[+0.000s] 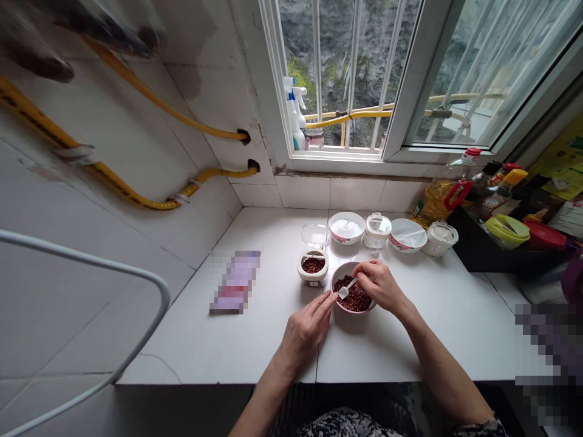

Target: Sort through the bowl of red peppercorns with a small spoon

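Note:
My right hand is closed in a pinch around the handle of a small white spoon. The spoon's scoop rests over the dark red dried bits, which look like peppercorns or chilli pieces, in a bowl with a pinkish rim. At the bowl's near left side, my left hand grips the rim with its fingertips; its thumb is mostly hidden. Just left of the bowl stands a white spice jar with its clear lid flipped up. Similar dark red bits are inside it.
Behind stand a bowl of white grains, a lidded jar, a bowl with a white spoon and another lidded jar. An oil bottle is at the right back. A purple packet lies left.

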`<action>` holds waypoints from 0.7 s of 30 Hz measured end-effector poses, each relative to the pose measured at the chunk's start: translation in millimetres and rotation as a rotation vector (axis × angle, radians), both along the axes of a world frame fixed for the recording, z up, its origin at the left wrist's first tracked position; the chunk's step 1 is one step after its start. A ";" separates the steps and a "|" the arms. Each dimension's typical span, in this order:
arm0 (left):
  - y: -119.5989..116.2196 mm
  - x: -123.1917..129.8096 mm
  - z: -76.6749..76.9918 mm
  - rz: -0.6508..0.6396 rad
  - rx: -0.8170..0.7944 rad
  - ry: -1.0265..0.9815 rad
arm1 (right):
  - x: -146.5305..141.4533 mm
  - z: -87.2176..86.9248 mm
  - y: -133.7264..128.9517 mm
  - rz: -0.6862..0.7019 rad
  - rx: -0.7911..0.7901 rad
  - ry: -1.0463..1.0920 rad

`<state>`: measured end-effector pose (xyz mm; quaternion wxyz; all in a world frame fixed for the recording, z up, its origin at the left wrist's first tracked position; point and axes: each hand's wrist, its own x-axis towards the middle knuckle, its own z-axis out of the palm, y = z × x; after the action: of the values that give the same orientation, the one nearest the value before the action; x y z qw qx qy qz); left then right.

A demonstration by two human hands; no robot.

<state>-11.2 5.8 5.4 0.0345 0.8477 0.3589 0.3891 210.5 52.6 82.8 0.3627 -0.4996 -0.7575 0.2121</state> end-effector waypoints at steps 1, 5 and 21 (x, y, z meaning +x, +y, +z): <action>0.0 -0.3 0.0 0.000 -0.002 0.002 | -1.4 -1.3 0.2 0.008 -0.008 -0.001; -0.3 -0.7 0.4 -0.006 -0.006 0.004 | -3.4 -2.5 0.6 0.019 -0.062 0.041; -0.8 0.6 4.1 -0.003 0.000 -0.003 | -4.6 -4.1 1.3 0.031 -0.050 0.049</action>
<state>-10.6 4.9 9.5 0.0355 0.8476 0.3577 0.3902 205.9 53.9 78.7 0.3652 -0.4914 -0.7505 0.2490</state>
